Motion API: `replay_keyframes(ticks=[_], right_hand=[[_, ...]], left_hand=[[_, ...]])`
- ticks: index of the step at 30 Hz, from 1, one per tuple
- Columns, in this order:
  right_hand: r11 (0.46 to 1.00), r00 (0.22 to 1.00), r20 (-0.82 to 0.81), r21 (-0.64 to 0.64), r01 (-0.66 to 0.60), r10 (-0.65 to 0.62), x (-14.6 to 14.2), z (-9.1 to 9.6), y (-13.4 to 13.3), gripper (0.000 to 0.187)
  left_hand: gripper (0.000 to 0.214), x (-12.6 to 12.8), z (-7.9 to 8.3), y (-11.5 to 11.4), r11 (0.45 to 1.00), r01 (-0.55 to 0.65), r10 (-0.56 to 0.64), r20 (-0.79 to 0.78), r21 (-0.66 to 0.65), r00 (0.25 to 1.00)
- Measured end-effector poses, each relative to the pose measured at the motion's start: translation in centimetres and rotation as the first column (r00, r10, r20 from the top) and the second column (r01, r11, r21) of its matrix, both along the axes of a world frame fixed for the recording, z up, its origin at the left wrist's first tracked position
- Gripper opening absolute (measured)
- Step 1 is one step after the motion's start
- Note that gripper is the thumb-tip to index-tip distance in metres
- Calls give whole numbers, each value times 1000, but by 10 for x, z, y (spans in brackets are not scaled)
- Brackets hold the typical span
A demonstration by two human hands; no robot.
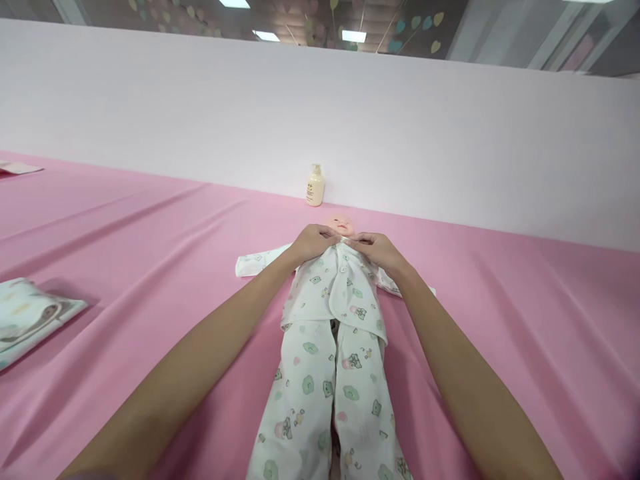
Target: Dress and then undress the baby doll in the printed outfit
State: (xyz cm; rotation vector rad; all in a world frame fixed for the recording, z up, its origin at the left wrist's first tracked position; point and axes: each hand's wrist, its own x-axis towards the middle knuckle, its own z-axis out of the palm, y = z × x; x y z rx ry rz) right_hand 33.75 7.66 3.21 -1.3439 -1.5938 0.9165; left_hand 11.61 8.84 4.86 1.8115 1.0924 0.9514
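Note:
A baby doll (341, 224) lies on its back, its head toward the wall. It wears a white patterned jacket (315, 293) with a front closure and matching trousers (307, 387). At the neckline, my left hand (316, 241) pinches the jacket's collar from the left side. My right hand (375, 248) grips the collar's other edge just to the right, the two hands close together under the doll's chin. Small snaps show down the front below my fingers. The sleeves stretch out to both sides, the right one partly behind my forearm.
A cream pump bottle (315, 187) stands behind the doll's head against the white wall (200, 107). A folded patterned cloth (35, 317) lies at the left, and a pale pink piece (17, 167) farther back. Pink sheeting (150, 267) with creases covers the surface.

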Motion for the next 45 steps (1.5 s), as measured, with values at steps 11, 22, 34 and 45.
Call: replay_keyframes(ticks=[11, 22, 34, 45], right_hand=[[998, 999, -4, 48, 43, -43, -9, -2, 0, 29], [993, 993, -86, 85, 86, -79, -15, -12, 7, 30], [991, 949, -288, -41, 125, -132, -18, -10, 2, 42], [924, 927, -19, 64, 376, -375, -31, -10, -2, 42]], left_hand=[[28, 4, -6, 2, 991, -4, 14, 72, -132, 997], [33, 8, -8, 5, 985, -117, 117, -4, -123, 993], [31, 4, -2, -2, 986, -71, 77, 32, -150, 997], [24, 7, -6, 1, 983, -148, 148, -14, -107, 989]])
